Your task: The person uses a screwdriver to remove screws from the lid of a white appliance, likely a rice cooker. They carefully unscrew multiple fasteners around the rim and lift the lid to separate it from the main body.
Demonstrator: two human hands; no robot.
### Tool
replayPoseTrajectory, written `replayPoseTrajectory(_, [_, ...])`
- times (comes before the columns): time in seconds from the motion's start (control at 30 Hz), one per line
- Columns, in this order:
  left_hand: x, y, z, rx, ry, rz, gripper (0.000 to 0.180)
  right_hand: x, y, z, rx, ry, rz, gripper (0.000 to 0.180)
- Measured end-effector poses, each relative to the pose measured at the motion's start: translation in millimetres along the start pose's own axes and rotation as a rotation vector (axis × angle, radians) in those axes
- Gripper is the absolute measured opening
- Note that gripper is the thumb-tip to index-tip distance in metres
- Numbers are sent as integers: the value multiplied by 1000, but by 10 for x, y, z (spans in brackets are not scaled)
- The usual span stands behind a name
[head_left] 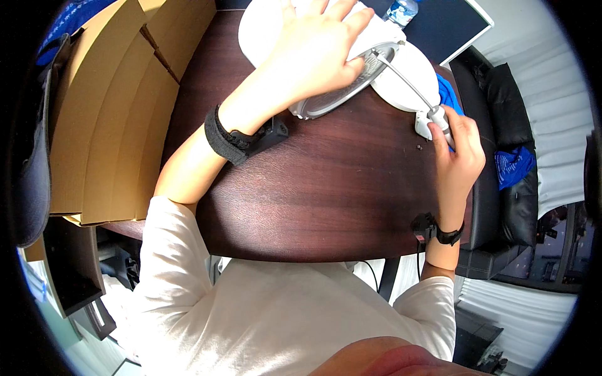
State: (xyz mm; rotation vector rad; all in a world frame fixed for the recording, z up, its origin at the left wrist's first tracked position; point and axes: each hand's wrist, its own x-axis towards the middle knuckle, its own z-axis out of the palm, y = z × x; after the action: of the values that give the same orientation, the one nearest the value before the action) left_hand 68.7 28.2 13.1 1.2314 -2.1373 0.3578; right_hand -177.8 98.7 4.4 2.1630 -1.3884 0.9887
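Observation:
At the far side of the table lies a white rounded appliance with a grey, oval, textured plate facing partly toward me; its exact kind I cannot tell. My left hand rests on it with fingers spread, the thumb by the plate's edge. In my right hand is a screwdriver, gripped by its grey and white handle. Its shaft slants up and left, and the tip meets the plate's upper right rim. A round white part sits behind the shaft.
Small dark bits, perhaps screws, lie near a small white piece. A blue cloth and a clear bottle are at the far right. Cardboard stands along the left edge; a black sofa is beyond the right edge.

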Motion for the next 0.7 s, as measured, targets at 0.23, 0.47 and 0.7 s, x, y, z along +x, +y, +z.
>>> replayPoseTrajectory(0.23, [-19, 15, 109, 101, 115, 20, 59, -153, 130, 79, 839, -516, 601, 24])
replayPoseTrajectory(0.47, [-6, 0, 31, -63, 40, 11, 61, -145, 55, -15, 1243, -693, 770, 31])
replayPoseTrajectory(0.7, [-2, 7, 14, -38, 26, 11, 61, -78, 3, 28, 17, -47, 31, 30])
